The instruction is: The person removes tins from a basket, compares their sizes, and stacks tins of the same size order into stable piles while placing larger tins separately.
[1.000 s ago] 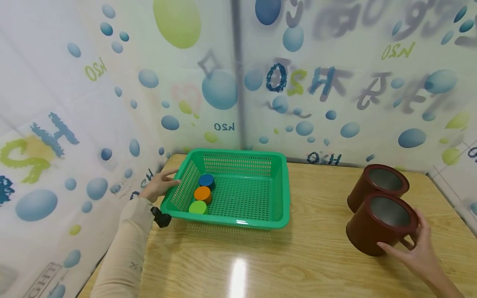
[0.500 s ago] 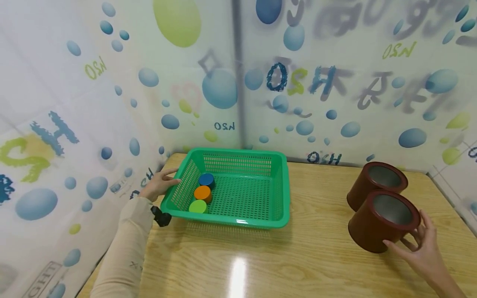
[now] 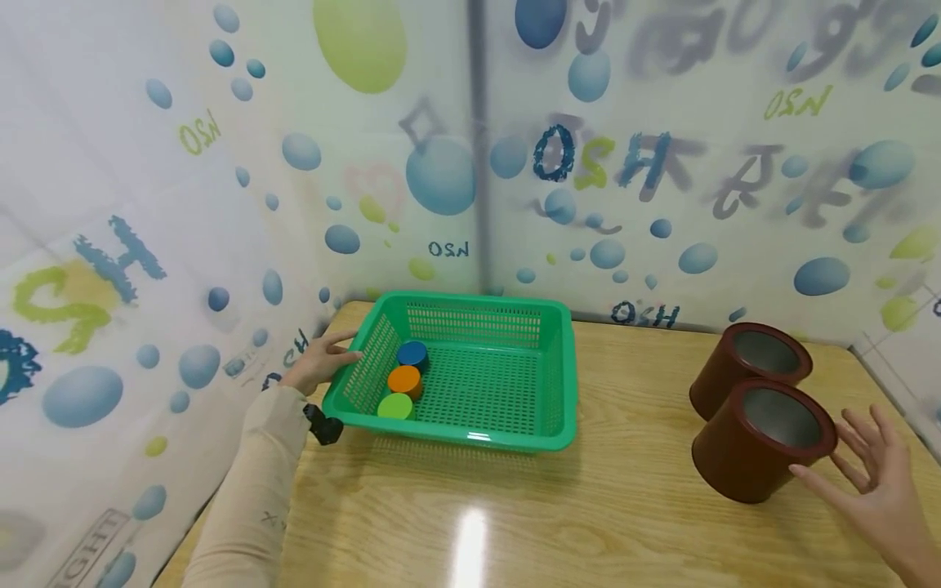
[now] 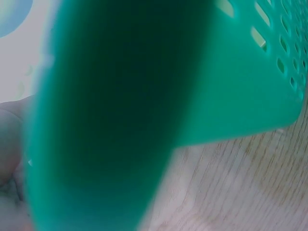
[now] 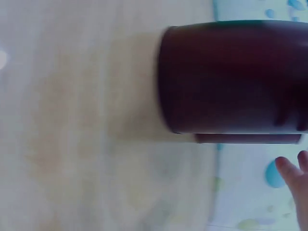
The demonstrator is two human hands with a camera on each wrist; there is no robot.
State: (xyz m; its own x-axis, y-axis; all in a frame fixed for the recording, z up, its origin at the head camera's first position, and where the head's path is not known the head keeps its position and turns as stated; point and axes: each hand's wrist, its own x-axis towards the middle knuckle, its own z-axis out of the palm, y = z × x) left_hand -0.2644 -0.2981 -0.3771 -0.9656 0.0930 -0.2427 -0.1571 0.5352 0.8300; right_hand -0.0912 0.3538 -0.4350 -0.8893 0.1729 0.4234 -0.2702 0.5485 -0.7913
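Note:
My left hand (image 3: pixel 322 361) holds the left rim of a green plastic basket (image 3: pixel 470 439), thumb over the edge. The left wrist view shows the blurred rim (image 4: pixel 115 115) close up, with part of the hand behind it. Along the basket's left side stand a blue round block (image 3: pixel 413 356), an orange one (image 3: pixel 405 383) and a lime-green one (image 3: pixel 397 407). Two dark brown mugs stand at the right, the front mug (image 3: pixel 746 457) overlapping the back mug (image 3: pixel 716 380). Beside the front mug my right hand (image 3: pixel 875 486) is spread, holding nothing; its fingers (image 5: pixel 291 175) are apart from the mugs in the right wrist view.
Everything stands on a wood-grain table (image 3: pixel 625 523). A patterned curtain (image 3: pixel 515 220) with bubbles and letters hangs along the back and left side. Wood surface lies between the basket and the mugs.
My right hand has let go of the front mug's handle and drawn back to the right, fingers spreading. The mug stays beside the other one. The left hand keeps its place on the basket.

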